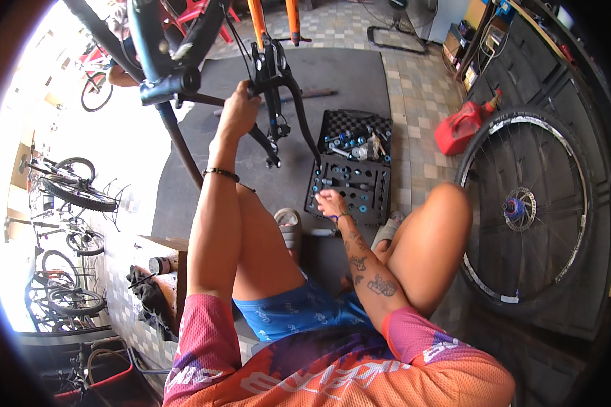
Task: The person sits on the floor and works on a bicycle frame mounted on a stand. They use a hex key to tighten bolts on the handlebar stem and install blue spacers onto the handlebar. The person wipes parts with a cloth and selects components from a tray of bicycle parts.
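My left hand (239, 112) is wrapped round the black rear part of a bicycle frame (295, 88), near its upper joint. The frame's two arms reach down toward the floor mat. Over the near left corner of the open tool case (380, 178) is my right hand (330, 203), its fingers curled together. What they hold, if anything, is too small to make out. Round tools and adapters (349, 139), black, silver and blue, lie loosely in the case's far half. Black foam slots fill its near half, some with pieces in them.
Beneath all this lies a dark mat (204, 149). At right, a bicycle wheel (577, 224) leans on black cabinets, near a red fuel can (458, 127). An orange fork (293, 20) stands behind the frame. Several bicycles (75, 190) are at far left.
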Demonstrator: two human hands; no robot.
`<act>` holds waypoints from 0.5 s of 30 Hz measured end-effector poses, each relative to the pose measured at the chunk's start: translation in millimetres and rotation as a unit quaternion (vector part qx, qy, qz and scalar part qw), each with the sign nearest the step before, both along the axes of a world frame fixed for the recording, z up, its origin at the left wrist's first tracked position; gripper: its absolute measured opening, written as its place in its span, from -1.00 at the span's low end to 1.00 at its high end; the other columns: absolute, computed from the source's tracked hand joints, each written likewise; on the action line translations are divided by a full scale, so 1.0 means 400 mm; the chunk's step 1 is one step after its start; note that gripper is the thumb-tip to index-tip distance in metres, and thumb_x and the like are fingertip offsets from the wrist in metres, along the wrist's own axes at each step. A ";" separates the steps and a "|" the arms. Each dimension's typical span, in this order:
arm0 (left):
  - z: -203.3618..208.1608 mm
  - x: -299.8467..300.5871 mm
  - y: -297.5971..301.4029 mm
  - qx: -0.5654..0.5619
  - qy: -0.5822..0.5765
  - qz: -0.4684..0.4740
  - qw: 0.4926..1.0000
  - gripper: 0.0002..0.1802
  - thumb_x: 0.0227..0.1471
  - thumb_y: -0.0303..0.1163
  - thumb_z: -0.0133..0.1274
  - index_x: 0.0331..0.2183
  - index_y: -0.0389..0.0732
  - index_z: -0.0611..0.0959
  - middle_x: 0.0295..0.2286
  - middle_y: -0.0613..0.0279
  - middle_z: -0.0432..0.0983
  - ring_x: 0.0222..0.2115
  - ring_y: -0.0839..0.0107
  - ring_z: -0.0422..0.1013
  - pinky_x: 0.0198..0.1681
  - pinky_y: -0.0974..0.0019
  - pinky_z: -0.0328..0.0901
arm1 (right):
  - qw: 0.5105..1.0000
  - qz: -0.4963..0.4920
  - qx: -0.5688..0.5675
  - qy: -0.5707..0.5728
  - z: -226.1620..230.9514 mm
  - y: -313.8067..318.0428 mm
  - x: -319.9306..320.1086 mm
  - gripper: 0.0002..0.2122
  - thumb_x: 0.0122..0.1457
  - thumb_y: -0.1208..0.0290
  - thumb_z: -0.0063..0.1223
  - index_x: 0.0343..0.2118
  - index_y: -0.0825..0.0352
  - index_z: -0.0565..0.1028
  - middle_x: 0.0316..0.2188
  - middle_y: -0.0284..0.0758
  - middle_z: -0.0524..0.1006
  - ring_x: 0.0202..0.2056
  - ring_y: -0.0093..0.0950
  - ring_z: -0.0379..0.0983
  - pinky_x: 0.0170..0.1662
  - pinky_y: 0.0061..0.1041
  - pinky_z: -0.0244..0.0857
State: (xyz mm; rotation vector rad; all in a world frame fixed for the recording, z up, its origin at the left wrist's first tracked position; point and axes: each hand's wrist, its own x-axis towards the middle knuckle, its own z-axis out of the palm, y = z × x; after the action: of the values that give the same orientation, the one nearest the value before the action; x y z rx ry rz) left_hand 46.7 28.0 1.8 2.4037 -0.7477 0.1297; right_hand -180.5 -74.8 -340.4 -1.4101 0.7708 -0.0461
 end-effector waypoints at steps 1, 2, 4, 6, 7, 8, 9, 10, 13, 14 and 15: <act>0.004 -0.003 0.012 0.012 0.011 -0.011 1.000 -0.45 0.14 -0.40 0.16 0.14 -0.36 0.52 -0.06 -0.33 0.62 0.07 -0.24 0.50 0.14 -0.08 0.37 | 0.999 0.019 -0.003 0.032 -0.012 0.024 -0.019 -0.55 0.20 0.14 0.37 0.01 0.38 0.59 -0.26 -0.26 0.73 -0.47 -0.56 0.63 -0.36 -0.46 0.53; 0.009 0.003 0.031 0.050 -0.004 -0.009 0.999 -0.48 0.12 -0.40 0.15 0.11 -0.36 0.53 -0.09 -0.30 0.64 0.05 -0.24 0.51 0.13 -0.07 0.38 | 0.999 0.038 0.006 0.035 -0.026 0.051 -0.029 -0.56 0.19 0.10 0.35 -0.06 0.38 0.62 -0.26 -0.23 0.74 -0.36 -0.40 0.69 -0.24 -0.36 0.56; 0.063 0.024 -0.069 0.085 -0.042 -0.041 0.995 -0.52 0.07 -0.37 0.20 0.03 -0.34 0.57 -0.14 -0.23 0.66 0.02 -0.19 0.53 0.09 -0.06 0.41 | 0.992 0.035 -0.111 0.045 -0.124 -0.040 -0.042 -0.60 0.24 0.14 0.34 -0.03 0.37 0.60 -0.32 -0.28 0.70 -0.45 -0.49 0.62 -0.44 -0.45 0.47; 0.076 0.051 -0.073 0.152 -0.055 -0.029 0.986 -0.54 0.03 -0.29 0.32 -0.06 -0.28 0.61 -0.18 -0.12 0.68 -0.02 -0.11 0.57 0.02 -0.03 0.43 | 0.983 0.062 -0.153 0.084 -0.178 -0.022 -0.079 -0.62 0.27 0.16 0.32 -0.03 0.36 0.60 -0.38 -0.30 0.67 -0.52 -0.52 0.58 -0.54 -0.48 0.42; 0.080 0.052 -0.046 0.186 -0.041 -0.021 0.981 -0.55 0.02 -0.27 0.33 -0.08 -0.28 0.61 -0.18 -0.10 0.68 -0.02 -0.09 0.57 0.02 -0.03 0.44 | 0.979 0.087 -0.143 0.116 -0.187 0.019 -0.102 -0.64 0.28 0.16 0.31 -0.04 0.36 0.61 -0.42 -0.30 0.67 -0.54 -0.51 0.58 -0.55 -0.45 0.42; 0.088 0.051 -0.027 0.218 -0.028 -0.013 0.975 -0.55 0.01 -0.25 0.33 -0.10 -0.28 0.62 -0.18 -0.09 0.68 -0.02 -0.08 0.57 0.02 -0.02 0.44 | 0.970 0.133 -0.137 0.151 -0.190 0.048 -0.120 -0.63 0.28 0.15 0.30 -0.04 0.36 0.61 -0.45 -0.28 0.67 -0.56 -0.51 0.57 -0.55 -0.44 0.42; 0.102 0.047 -0.005 0.250 -0.015 -0.004 0.968 -0.55 0.00 -0.23 0.34 -0.13 -0.27 0.62 -0.18 -0.07 0.68 -0.02 -0.06 0.57 0.02 -0.01 0.44 | 0.957 0.180 -0.132 0.184 -0.182 0.079 -0.136 -0.63 0.29 0.15 0.30 -0.04 0.35 0.61 -0.47 -0.27 0.66 -0.57 -0.50 0.56 -0.56 -0.43 0.42; 0.136 0.025 -0.044 0.264 -0.031 -0.020 0.964 -0.57 -0.02 -0.17 0.35 -0.19 -0.27 0.69 -0.22 -0.06 0.70 -0.08 -0.03 0.61 -0.03 -0.02 0.47 | 0.949 0.194 -0.149 0.199 -0.200 0.032 -0.156 -0.62 0.28 0.11 0.31 -0.06 0.35 0.62 -0.50 -0.25 0.66 -0.59 -0.47 0.56 -0.56 -0.40 0.41; 0.198 -0.034 -0.025 0.304 -0.052 -0.029 0.951 -0.61 0.00 -0.13 0.33 -0.28 -0.27 0.74 -0.31 -0.04 0.71 -0.20 0.00 0.65 -0.12 -0.01 0.50 | 0.943 0.194 -0.172 0.209 -0.140 0.077 -0.173 -0.65 0.25 0.13 0.32 -0.08 0.32 0.64 -0.45 -0.25 0.67 -0.53 -0.43 0.60 -0.47 -0.39 0.46; 0.239 -0.090 -0.055 0.294 -0.005 -0.033 0.955 -0.62 0.04 -0.10 0.29 -0.33 -0.27 0.77 -0.38 -0.01 0.71 -0.27 0.06 0.67 -0.19 0.02 0.50 | 0.951 0.159 -0.169 0.204 -0.126 0.064 -0.189 -0.62 0.24 0.12 0.31 -0.06 0.34 0.64 -0.32 -0.19 0.68 -0.37 -0.34 0.62 -0.31 -0.32 0.49; 0.256 -0.130 -0.074 0.287 0.004 -0.052 0.956 -0.62 0.06 -0.10 0.29 -0.33 -0.27 0.78 -0.39 0.00 0.70 -0.28 0.07 0.67 -0.20 0.05 0.50 | 0.958 0.127 -0.166 0.197 -0.115 0.058 -0.202 -0.60 0.23 0.12 0.30 -0.04 0.35 0.64 -0.19 -0.13 0.68 -0.21 -0.25 0.64 -0.15 -0.25 0.51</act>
State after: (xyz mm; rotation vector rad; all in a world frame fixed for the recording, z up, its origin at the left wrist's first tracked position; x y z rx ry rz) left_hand -5.4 -1.4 104.3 2.8948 -1.0137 -0.1649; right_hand -261.2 -51.7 -386.2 -1.8617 0.9306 0.3282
